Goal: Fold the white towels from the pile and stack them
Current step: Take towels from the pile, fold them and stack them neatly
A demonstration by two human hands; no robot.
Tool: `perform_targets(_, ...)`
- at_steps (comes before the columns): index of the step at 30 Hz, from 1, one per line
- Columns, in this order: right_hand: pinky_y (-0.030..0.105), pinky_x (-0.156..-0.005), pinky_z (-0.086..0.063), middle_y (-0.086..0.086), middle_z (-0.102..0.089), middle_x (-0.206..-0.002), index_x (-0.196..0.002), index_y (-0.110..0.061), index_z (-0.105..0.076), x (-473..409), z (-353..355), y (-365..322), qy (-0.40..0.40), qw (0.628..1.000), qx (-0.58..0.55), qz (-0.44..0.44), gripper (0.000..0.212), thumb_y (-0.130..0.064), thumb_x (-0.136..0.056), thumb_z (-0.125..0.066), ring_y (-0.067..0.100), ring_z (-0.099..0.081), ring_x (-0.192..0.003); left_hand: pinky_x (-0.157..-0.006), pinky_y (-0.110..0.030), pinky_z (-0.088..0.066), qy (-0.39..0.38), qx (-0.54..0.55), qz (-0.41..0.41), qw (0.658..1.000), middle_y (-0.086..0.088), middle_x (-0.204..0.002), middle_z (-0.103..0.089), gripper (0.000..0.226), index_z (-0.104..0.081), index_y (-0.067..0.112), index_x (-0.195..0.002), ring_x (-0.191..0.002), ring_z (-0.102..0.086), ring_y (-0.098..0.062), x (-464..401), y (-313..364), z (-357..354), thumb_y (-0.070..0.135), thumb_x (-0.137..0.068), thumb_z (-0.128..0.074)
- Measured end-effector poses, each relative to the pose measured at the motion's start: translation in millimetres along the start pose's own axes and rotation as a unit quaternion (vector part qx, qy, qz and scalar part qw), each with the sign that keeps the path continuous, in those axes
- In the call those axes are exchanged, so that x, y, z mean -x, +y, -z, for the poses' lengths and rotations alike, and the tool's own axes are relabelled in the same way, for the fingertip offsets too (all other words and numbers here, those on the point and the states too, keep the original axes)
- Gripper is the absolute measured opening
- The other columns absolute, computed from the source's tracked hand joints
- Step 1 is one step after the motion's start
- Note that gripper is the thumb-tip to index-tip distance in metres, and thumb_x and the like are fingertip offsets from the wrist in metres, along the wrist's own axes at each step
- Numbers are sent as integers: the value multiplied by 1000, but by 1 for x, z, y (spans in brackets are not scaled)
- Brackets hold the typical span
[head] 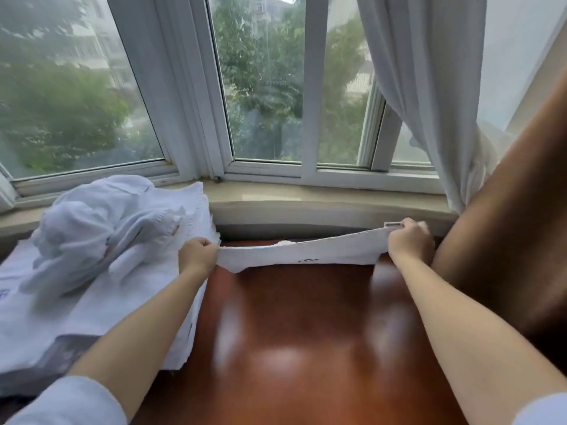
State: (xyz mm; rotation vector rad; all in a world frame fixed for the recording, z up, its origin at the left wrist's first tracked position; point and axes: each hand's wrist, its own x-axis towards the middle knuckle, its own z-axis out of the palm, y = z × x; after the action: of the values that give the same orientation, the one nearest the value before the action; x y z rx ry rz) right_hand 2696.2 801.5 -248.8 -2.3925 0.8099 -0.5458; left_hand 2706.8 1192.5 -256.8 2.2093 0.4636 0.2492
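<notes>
Head view: both hands pinch towel [302, 254] taut at frame centre, above red-brown worktop [294, 332]. Left hand [198, 256] grips left end, right hand [409, 240] right end. Pile [101, 237] at left. Advice: keep corners level, lower flat, match edges before folding.

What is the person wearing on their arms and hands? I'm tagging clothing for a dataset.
Both forearms are bare. The left hand and right hand wear no gloves, rings or watch that show. Pale, light-coloured sleeves are pushed up near the elbows.
</notes>
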Motion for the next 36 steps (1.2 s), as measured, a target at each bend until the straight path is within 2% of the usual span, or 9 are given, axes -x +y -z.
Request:
perform_targets(7, 36, -82, -45, 18, -62, -118, -113, -6, -65, 50, -10, 57, -116, 974, 172, -92, 30, -20, -91, -50, 36, -59, -108, -68, -30, -38, -135, -125, 156, 970, -20, -99, -58, 15, -56, -1, -85, -84, -53, -32, 50, -42, -23, 10, -82, -47)
perform_targets(10, 36, -83, -46, 16, -60, -126, -120, -6, -62, 54, -10, 64, -145, 960, 205, -125, 35, -26, -94, -53, 33, -57, -114, -71, -31, -35, -185, -124, 189, 956, -27, -119, -56, 33, -57, -9, -107, -106, -57, -38, 49, -48, -31, 1, -79, -44)
perform_targets(13, 39, -89, -47, 19, -55, -131, -126, -2, -57, 51, -18, 65, -163, 959, 194, -125, 35, -15, -95, -48, 36, -54, -118, -72, -35, -42, -188, -115, 197, 955, -30, -130, -50, 48, -49, -13, -125, -121, -51, -42, 43, -52, -36, 0, -78, -45)
perform_targets(17, 42, -91, -45, 18, -49, -132, -128, -4, -50, 44, -35, 61, -136, 974, 152, -94, 34, -7, -97, -39, 38, -51, -118, -71, -35, -48, -151, -121, 171, 966, -26, -117, -58, 36, -57, -7, -115, -102, -59, -39, 25, -54, -47, 8, -83, -48)
perform_targets(21, 41, -94, -43, 21, -47, -127, -124, -2, -50, 20, -59, 54, -113, 987, 76, -84, 31, -3, -94, -40, 40, -50, -114, -65, -31, -43, -103, -110, 125, 981, -13, -82, -59, 16, -61, 3, -74, -69, -52, -26, -8, -54, -64, 8, -81, -48)
perform_targets(27, 39, -93, -41, 19, -43, -133, -127, 0, -47, -4, -109, 50, -140, 982, 54, -116, 36, 2, -92, -40, 39, -49, -116, -84, -35, -51, -112, -111, 103, 982, -11, -107, -67, 25, -72, 8, -99, -96, -60, -29, -43, -65, -104, 7, -86, -50)
perform_targets(30, 40, -91, -42, 13, -34, -142, -140, -6, -36, -4, -131, 59, -144, 980, 39, -132, 49, 2, -91, -41, 38, -49, -117, -98, -40, -47, -126, -140, 103, 977, -15, -133, -52, 44, -57, 9, -131, -118, -53, -34, -51, -79, -121, 4, -88, -51)
perform_targets(33, 43, -101, -38, 12, -31, -145, -143, -9, -31, 2, -147, 70, -178, 961, 89, -194, 58, -12, -90, -53, 35, -41, -126, -103, -45, -39, -140, -212, 179, 950, -17, -144, -32, 71, -31, 13, -147, -131, -36, -36, -44, -92, -135, 23, -85, -64)
perform_targets(36, 42, -106, -35, 14, -46, -136, -132, -8, -45, 3, -148, 82, -204, 936, 118, -262, 56, -33, -84, -63, 35, -43, -126, -103, -45, -40, -138, -212, 283, 925, -19, -140, -39, 73, -39, 6, -137, -126, -42, -39, -37, -101, -140, 37, -80, -71)
